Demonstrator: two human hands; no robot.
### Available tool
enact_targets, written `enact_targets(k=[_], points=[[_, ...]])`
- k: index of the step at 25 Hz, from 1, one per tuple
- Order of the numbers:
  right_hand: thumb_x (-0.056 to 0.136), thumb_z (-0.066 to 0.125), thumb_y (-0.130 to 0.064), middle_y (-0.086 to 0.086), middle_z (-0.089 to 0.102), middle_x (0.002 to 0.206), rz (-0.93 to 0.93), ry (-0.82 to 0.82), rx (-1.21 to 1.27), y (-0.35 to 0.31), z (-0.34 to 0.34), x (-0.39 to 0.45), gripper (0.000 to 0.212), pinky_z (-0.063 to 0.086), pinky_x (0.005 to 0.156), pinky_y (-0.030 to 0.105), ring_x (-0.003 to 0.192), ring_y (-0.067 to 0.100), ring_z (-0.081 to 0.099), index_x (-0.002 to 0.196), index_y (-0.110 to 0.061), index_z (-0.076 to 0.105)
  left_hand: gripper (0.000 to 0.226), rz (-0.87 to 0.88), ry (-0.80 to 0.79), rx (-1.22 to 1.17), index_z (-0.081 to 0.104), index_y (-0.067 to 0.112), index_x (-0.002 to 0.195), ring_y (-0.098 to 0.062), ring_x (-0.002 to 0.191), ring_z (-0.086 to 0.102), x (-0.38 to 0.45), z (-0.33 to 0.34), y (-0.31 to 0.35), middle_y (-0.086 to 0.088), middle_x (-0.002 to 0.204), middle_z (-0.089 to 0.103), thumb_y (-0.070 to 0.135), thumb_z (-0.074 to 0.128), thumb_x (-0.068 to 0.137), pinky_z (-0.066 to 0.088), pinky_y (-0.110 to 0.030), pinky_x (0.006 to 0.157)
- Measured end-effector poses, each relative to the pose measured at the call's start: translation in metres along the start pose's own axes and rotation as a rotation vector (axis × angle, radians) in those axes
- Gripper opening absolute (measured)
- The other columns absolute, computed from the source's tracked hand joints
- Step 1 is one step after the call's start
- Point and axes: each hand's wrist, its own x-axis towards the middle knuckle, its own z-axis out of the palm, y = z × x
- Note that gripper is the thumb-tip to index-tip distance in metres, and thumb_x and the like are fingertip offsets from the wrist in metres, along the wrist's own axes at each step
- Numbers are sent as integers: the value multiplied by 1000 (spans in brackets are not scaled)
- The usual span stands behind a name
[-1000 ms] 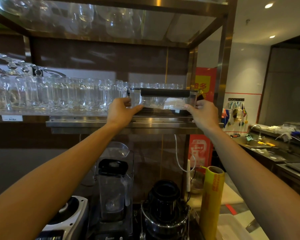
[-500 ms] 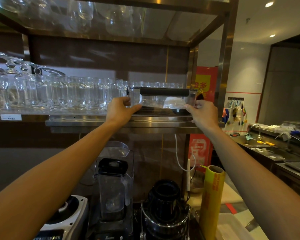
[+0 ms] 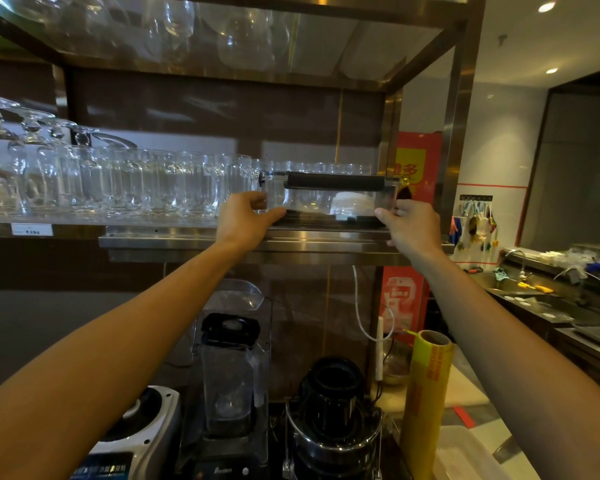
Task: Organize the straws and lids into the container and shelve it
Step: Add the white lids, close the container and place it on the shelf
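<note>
- The steel shelf (image 3: 194, 241) runs across the upper middle of the view, with rows of upturned glasses (image 3: 118, 183) filling its left part and more glassware on the tier above.
- The container (image 3: 329, 199) sits on the right end of that shelf, just right of the glasses. Compared with a second ago it lies a little further in and looks more level; the view has hardly moved.
- It is a clear, low rectangular box with a dark bar-like lid edge along its near top. Through the wall a stack of pale lids (image 3: 352, 204) shows at the right inside; straws cannot be made out.
- The left hand (image 3: 245, 220) is at the box's left end as before, thumb along the lower near edge and fingers curled round the corner, gripping it.
- The right hand (image 3: 407, 225) is at the right end, thumb laid on the near lower corner and fingers wrapped behind the side, holding it much as it did earlier.
- Below, on the counter, stand a blender (image 3: 231, 368), a black juicer (image 3: 333, 417) and, to the right, a yellow roll of wrap (image 3: 425, 393).
</note>
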Motion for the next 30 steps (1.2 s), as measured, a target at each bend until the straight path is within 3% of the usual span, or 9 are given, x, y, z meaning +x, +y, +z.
enact_targets(k=[7,15,18,21,26,30], points=[[101,68,-30,-5,67,111,3,25,2,4,8,3,34,56,59,21,81,2,60,132,-16,69,60,18,-2,11,56,8,143,-24,125,62,-2,0,0,-9,137,66,31,76,91,51,-39,106],[101,68,-29,-11,65,108,9,28,1,4,7,-1,37,54,58,20,83,2,61,135,-17,66,59,23,-16,9,54,8,144,-24,126,61,-3,0,0,-9,138,65,30,74,93,51,-39,105],[101,68,-28,-5,70,119,9,16,12,2,5,-2,37,62,73,32,91,7,65,136,-18,65,59,20,-24,10,54,8,144,-24,127,60,-2,-1,1,-9,139,64,29,74,93,50,-37,105],[100,68,-28,-1,72,116,9,-19,4,0,3,-8,30,60,92,49,105,17,67,129,-19,68,62,7,-64,7,52,8,146,-25,129,59,-6,-3,4,-9,141,62,30,75,93,48,-35,103],[100,68,-30,6,74,104,10,-65,-68,-8,1,-15,24,62,85,49,90,17,68,120,-17,69,65,16,-114,0,51,8,147,-23,130,58,-9,-12,4,-8,141,62,31,76,92,45,-31,104],[100,67,-33,7,73,109,9,-83,-139,-20,1,-25,37,52,68,29,93,19,68,131,-13,64,66,64,-144,15,54,8,145,-22,130,58,-14,-29,11,-7,142,63,35,78,89,45,-34,107]])
